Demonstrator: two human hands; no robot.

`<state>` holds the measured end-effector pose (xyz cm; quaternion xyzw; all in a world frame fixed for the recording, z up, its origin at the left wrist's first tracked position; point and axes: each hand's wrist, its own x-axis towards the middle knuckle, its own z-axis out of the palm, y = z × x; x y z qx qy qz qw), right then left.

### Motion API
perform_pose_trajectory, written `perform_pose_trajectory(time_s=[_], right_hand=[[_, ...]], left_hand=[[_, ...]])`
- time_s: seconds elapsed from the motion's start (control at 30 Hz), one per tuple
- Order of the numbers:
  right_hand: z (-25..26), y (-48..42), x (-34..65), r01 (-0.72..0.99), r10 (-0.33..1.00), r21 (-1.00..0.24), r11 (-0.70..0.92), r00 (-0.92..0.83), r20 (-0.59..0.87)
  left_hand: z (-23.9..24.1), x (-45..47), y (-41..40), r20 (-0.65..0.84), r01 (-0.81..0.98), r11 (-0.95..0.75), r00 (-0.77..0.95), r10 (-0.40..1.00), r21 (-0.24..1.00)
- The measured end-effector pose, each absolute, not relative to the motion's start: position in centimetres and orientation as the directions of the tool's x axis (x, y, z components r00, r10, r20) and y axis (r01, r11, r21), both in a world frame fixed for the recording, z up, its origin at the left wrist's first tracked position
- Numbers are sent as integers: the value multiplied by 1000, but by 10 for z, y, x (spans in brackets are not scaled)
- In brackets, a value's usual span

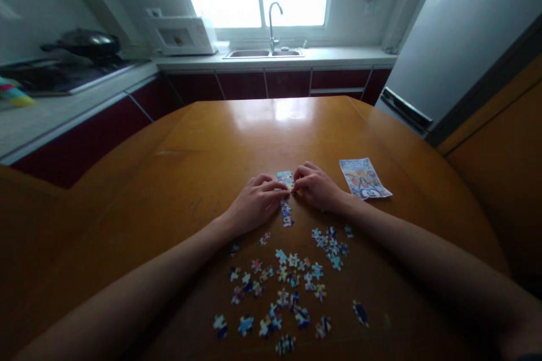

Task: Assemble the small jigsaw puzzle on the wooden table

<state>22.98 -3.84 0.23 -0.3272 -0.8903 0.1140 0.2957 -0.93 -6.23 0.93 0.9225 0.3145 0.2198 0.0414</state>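
A narrow strip of joined jigsaw puzzle pieces (285,176) lies on the wooden table, its middle partly covered by fingers. From the left, my left hand (259,201) closes its fingertips on the strip's edge. My right hand (315,185) is at the opposite side, fingers curled in a pinch against a puzzle piece that they mostly hide. Both sets of fingertips nearly meet over the strip. Closer to me, loose jigsaw pieces (293,276) are scattered between my forearms, and a smaller cluster of pieces (331,245) sits below my right wrist.
A printed picture sheet (364,178) lies right of my right hand. The wooden table (254,135) has a rounded edge. Beyond it are a sink (265,53), a white microwave (182,35), a stove with a pan (88,42) and a fridge (457,28).
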Motion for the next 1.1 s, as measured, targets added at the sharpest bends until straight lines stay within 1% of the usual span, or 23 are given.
perform_pose_trajectory(time_s=[0.2,0.33,0.47,0.7,0.77,0.93,1.1], right_hand=[[0,-37,230,506,672,-445,739,-595,441],[-1,-35,230,487,690,-495,720,-577,437],[-3,-34,231,478,712,-536,696,-560,424],[-7,-31,232,433,742,-619,655,-525,418],[-7,-31,232,437,749,-625,647,-519,412],[-5,-32,231,448,759,-629,635,-516,398],[-6,-32,231,446,743,-613,652,-533,403]], left_hand=[[8,-10,-61,393,569,-793,692,605,218],[8,-10,-60,393,558,-792,689,609,248],[11,-8,-61,403,545,-784,673,620,297],[12,-8,-61,411,497,-755,637,652,427],[11,-9,-61,407,489,-764,652,640,421],[11,-9,-60,383,496,-804,708,593,326],[12,-8,-62,361,514,-804,719,594,299]])
